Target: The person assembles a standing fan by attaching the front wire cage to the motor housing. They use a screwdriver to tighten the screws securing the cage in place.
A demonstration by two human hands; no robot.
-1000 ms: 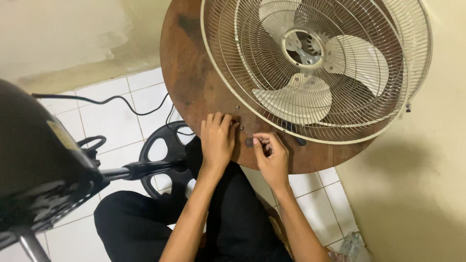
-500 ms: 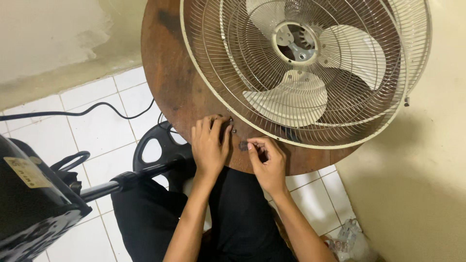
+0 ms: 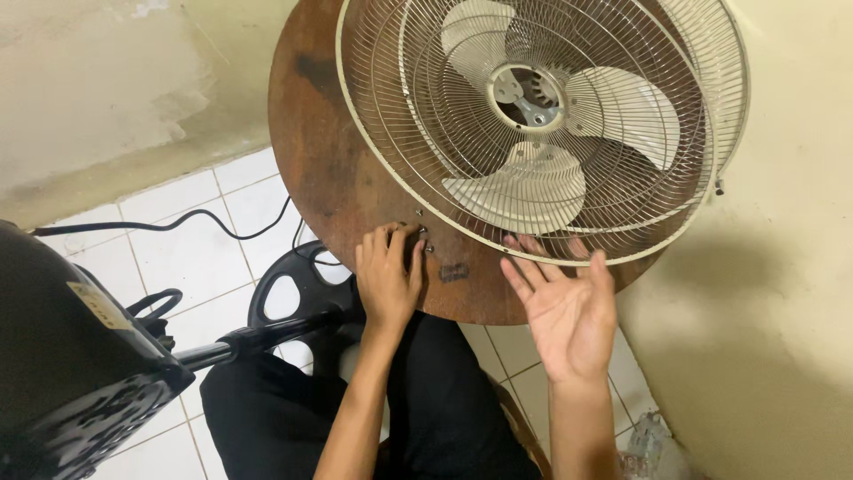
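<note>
A cream wire fan guard [image 3: 382, 169] with three pale blades [image 3: 520, 187] behind it lies on a round brown wooden table [image 3: 324, 169]. My left hand [image 3: 389, 277] rests palm down on the table at the guard's near rim, fingers curled over small dark screws [image 3: 423, 240]. A dark smudge-like piece [image 3: 453, 272] lies on the wood just right of it. My right hand [image 3: 564, 311] is palm up with fingers spread, fingertips under the lower rim of the guard, holding nothing.
A black fan stand with a round base [image 3: 284, 298] and pole leans across my lap. A large black motor housing [image 3: 62, 356] fills the lower left. A black cable [image 3: 178, 227] runs over white floor tiles. Yellowish walls enclose the corner; crumpled plastic [image 3: 649, 444] lies lower right.
My right hand has left the screw spot, moved right and turned palm up under the guard rim. The view has shifted, the black housing coming back in at the left.
</note>
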